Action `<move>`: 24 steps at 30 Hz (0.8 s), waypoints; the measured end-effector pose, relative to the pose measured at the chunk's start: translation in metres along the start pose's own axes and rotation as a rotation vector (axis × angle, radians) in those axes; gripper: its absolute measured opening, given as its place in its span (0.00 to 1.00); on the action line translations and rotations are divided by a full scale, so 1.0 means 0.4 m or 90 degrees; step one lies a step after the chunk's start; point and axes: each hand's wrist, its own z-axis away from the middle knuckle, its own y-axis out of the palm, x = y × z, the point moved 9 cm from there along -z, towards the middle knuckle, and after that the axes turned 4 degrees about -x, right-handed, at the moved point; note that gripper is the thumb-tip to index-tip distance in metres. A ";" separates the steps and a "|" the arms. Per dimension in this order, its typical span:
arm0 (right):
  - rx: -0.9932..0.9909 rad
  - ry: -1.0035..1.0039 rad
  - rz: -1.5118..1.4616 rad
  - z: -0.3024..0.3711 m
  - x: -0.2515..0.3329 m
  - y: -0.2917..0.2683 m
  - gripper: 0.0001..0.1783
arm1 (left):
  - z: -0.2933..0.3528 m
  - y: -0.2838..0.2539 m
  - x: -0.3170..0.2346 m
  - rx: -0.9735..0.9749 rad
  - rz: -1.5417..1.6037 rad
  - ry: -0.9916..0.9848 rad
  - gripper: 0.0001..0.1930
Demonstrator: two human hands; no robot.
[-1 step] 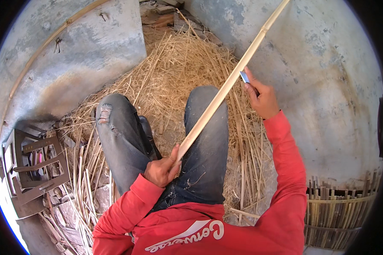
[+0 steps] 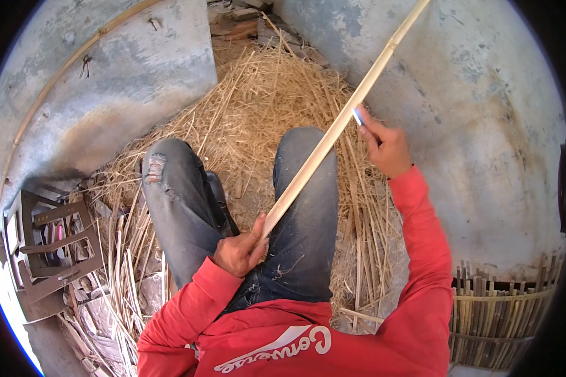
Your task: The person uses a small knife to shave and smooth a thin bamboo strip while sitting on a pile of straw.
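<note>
A long pale split-bamboo strip [image 2: 324, 148] runs slantwise from my lap to the upper right, crossing my right thigh, with a node near its far end. My left hand [image 2: 239, 251] is closed round the strip's near end, between my thighs. Farther along, my right hand [image 2: 388, 149] pinches a small shiny metal blade [image 2: 358, 117] against or very near the strip's right edge. Fingers cover much of the blade, so its full shape is hidden.
Dry shavings [image 2: 264, 94] heap up beyond my knees. Loose bamboo strips [image 2: 129, 289] lie at left beside a brown frame-like object [image 2: 60, 242]. A slatted bamboo basket [image 2: 503, 320] stands at lower right. A wall [image 2: 478, 125] rises close on the right.
My right hand has shifted very slightly, and the blade has tilted so that it catches more light. My left hand and the bamboo strip look unmoved.
</note>
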 end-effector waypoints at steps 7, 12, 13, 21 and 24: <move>0.054 0.051 0.005 0.021 -0.012 0.025 0.26 | 0.005 -0.002 0.007 -0.003 0.033 -0.009 0.35; 0.035 0.012 -0.011 0.017 0.029 0.041 0.27 | 0.009 0.001 0.012 -0.009 0.029 -0.024 0.34; 0.036 0.002 0.000 0.035 0.028 0.048 0.28 | 0.010 -0.001 0.007 -0.012 0.020 -0.014 0.34; 0.084 0.020 0.008 0.043 0.030 0.039 0.30 | 0.014 -0.001 0.008 -0.004 0.031 -0.016 0.34; 0.056 0.023 0.036 0.032 0.006 0.032 0.30 | 0.008 -0.001 -0.002 0.003 0.029 -0.002 0.34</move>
